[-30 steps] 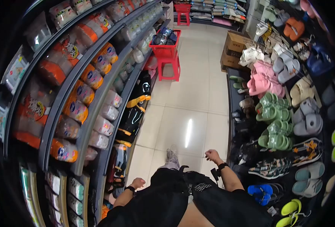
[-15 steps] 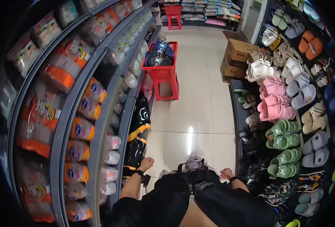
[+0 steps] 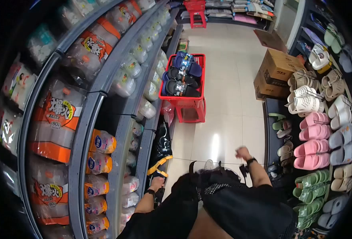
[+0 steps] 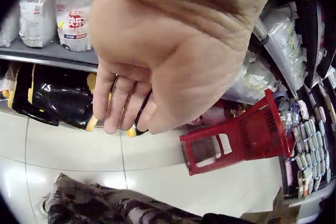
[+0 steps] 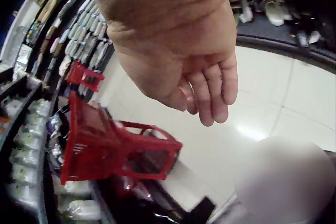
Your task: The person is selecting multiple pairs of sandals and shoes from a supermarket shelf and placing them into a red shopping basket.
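My left hand [image 3: 156, 184] hangs low beside the left shelving, near black rain boots [image 3: 162, 143] with yellow trim. In the left wrist view its palm [image 4: 163, 61] shows with loosely bent fingers and nothing in them. My right hand [image 3: 244, 153] hangs over the floor at the right, and the right wrist view shows its relaxed fingers [image 5: 212, 92] holding nothing. Ahead stands a red basket [image 3: 202, 75] on a red stool [image 3: 192, 113]; dark blue and black slippers [image 3: 180, 81] lie in the basket.
Shelves at the left carry bagged disposable cups [image 3: 60, 119] and orange-labelled packs [image 3: 100, 163]. Along the right, a rack [image 3: 272, 139] displays slippers, including pink clogs [image 3: 312, 155]. Cardboard boxes [image 3: 279, 67] stand at its far end. Tiled floor [image 3: 231, 87] runs between.
The head view has moved forward along the aisle; the red basket and the boxes look nearer. Both arms have swung, the right hand now further forward than half a second ago.
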Tool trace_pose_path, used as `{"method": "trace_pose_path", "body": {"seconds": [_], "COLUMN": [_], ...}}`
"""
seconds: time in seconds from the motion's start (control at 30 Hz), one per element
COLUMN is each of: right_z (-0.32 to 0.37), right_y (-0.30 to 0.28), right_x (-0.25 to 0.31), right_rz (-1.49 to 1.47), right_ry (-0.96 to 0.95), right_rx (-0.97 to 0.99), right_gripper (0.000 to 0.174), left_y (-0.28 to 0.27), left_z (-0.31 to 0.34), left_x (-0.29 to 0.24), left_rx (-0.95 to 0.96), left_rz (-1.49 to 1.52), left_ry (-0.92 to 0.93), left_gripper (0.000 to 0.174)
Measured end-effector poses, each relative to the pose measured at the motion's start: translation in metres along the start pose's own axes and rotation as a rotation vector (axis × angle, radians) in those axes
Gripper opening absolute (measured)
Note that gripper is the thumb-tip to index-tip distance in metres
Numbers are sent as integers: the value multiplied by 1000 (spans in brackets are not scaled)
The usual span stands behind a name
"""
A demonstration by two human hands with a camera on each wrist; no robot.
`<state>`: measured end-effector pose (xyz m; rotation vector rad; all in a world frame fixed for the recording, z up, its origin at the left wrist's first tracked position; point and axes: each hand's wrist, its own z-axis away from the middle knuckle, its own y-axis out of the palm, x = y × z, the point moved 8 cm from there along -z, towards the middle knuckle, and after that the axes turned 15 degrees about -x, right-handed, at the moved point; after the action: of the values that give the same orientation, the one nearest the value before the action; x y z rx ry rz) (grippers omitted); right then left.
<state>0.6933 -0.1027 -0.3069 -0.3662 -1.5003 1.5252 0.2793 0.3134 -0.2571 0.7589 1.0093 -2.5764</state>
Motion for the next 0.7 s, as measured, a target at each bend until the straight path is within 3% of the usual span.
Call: {"method": "trace_pose_path", "body": {"seconds": [0.07, 0.13, 0.17, 0.23, 0.3, 0.33, 0.43, 0.47, 0.5, 0.53, 0.57, 0.7], "right_z": [-65, -112, -165, -215, -275, -293, -369, -402, -446, -499, -517, -520], "right_y": [-72, -112, -131, -155, -194, -191, -199, -190, -172, -143, -145, -164], "right_x": [50, 91, 127, 155, 211, 213, 240, 243, 240, 228, 237, 254], "right_rz": [-819, -867, -1029, -1023, -1171, -1116, -1264, -1193, -1122, -997, -998, -1055], "right_ry": [527, 489, 371, 356, 254, 301, 379, 397, 413, 360, 371, 501], "right_rx": [-137, -78, -124, -18, 18, 67, -20, 9, 39, -13, -6, -13], "right_gripper": [20, 23, 23, 24, 25, 31, 40, 52, 66, 78, 78, 80], "left_y": [-5, -4, -4, -2, -6, -7, 2, -9, -10, -15, -26, -28], "left_z": [-21, -34, -47, -72, -103, -114, -199, -180, -206, -220, -230, -235], "left_x": [-44, -66, -82, -120, -165, -174, -228, -301, -335, -374, -410, -474], "left_rx": [-12, 2, 3, -35, -40, -34, -82, -112, -53, -109, -176, -88], "left_rz": [99, 91, 75, 151, -13, 46, -84, -173, -81, -63, -59, -52], "left_ry": [17, 27, 52, 100, 190, 156, 588, 781, 686, 777, 878, 833], "left_gripper": [15, 14, 15, 14, 15, 17, 19, 19, 19, 19, 18, 14]}}
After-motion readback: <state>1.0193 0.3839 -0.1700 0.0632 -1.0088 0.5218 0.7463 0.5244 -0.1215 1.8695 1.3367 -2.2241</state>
